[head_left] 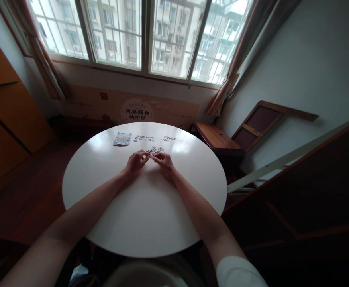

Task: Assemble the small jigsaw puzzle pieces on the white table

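A small pile of jigsaw puzzle pieces [155,150] lies on the white round table [144,223], just beyond my fingertips. My left hand [137,160] is at the pile's near left side, thumb and fingers pinched together; what they hold, if anything, is too small to make out. From the right, my right hand [163,160] pinches a small puzzle piece [151,156] close to the left fingertips. Behind the pile, two groups of pieces are laid out in short rows, a larger left group [145,138] and a smaller right group [169,138].
A colourful picture sheet [122,139] lies flat at the table's back left. Beyond the table are a barred window [144,36] and a printed panel [165,107]. A wooden chair [216,135] stands at the back right, with a dark wooden panel [312,191] nearer on the right.
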Demonstrator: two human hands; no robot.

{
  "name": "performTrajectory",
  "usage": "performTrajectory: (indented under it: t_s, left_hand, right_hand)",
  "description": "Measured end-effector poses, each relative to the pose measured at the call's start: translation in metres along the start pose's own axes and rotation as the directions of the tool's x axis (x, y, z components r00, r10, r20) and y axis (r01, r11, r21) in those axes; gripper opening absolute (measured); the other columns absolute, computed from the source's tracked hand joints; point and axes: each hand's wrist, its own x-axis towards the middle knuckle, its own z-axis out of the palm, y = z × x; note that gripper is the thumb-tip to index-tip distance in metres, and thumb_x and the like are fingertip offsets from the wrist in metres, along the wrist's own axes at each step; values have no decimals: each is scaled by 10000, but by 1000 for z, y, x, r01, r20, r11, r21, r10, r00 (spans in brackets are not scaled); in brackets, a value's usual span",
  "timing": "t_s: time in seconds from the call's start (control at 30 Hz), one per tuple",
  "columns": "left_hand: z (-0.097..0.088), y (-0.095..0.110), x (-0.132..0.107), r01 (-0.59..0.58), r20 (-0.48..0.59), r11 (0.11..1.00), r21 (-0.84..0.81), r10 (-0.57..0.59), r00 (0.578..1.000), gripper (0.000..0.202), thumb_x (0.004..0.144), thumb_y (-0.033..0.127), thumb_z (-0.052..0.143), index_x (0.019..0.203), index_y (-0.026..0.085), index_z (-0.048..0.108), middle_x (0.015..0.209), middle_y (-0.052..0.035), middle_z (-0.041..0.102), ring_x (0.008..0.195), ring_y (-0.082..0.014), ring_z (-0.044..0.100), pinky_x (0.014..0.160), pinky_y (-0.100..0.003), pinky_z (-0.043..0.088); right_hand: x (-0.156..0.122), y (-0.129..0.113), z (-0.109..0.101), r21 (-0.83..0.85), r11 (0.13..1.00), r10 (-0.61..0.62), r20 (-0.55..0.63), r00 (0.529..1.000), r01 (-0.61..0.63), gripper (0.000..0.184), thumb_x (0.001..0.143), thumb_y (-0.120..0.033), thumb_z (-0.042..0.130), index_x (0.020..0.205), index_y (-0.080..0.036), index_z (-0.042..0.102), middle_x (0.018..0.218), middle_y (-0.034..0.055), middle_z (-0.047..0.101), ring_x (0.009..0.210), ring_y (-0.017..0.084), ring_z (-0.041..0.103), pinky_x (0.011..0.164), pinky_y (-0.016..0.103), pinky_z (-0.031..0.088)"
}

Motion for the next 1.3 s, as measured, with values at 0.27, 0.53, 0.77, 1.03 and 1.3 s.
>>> performTrajectory:
  t_s: [0.27, 0.53, 0.77, 1.03, 1.3]
  left_hand:
    - [0, 3, 0, -4, -15, 1000, -1, 4, 1000, 260, 854, 350, 515, 954, 198, 702, 905, -43, 675, 621, -128, 620, 570, -229, 463]
    - [0, 3, 0, -2, -26, 1000, 0, 2, 1000, 266, 852, 360, 513, 940, 198, 706, 895, -49, 678, 618, -133, 620, 567, -233, 466]
    - [-1, 4, 0, 1, -31, 1000, 24, -1, 1000, 255, 852, 357, 515, 918, 204, 708, 887, -38, 683, 607, -128, 619, 556, -228, 455]
    - [-2, 5, 0, 0, -21, 999, 35, 1, 1000, 272, 854, 362, 503, 914, 195, 709, 892, -50, 686, 618, -135, 622, 564, -231, 455]
    - [-2, 4, -1, 4, -23, 1000, 26, -4, 1000, 259, 852, 362, 512, 906, 205, 710, 897, -41, 687, 615, -134, 622, 564, -232, 453]
  right_hand:
    - [-1, 0, 0, -5, 1000, -3, -6, 1000, 3, 285, 658, -421, 700, 695, -142, 658, 652, 37, 637, 596, 136, 563, 565, 256, 436]
    - [-2, -4, -1, -4, 1000, -7, -4, 1000, 7, 286, 658, -431, 700, 692, -150, 660, 664, 42, 643, 610, 144, 568, 573, 263, 443]
    - [-1, -2, -1, 0, 1000, -10, -3, 1000, 10, 270, 655, -414, 700, 696, -150, 660, 675, 42, 647, 603, 138, 557, 564, 260, 432]
    - [-2, -6, -1, -3, 1000, 5, -1, 1000, -5, 289, 642, -436, 705, 678, -152, 662, 641, 37, 647, 576, 132, 542, 536, 254, 424]
    - [-1, -2, -1, -2, 1000, -17, 9, 1000, 17, 257, 657, -404, 696, 686, -151, 661, 643, 35, 638, 572, 130, 541, 537, 255, 417]
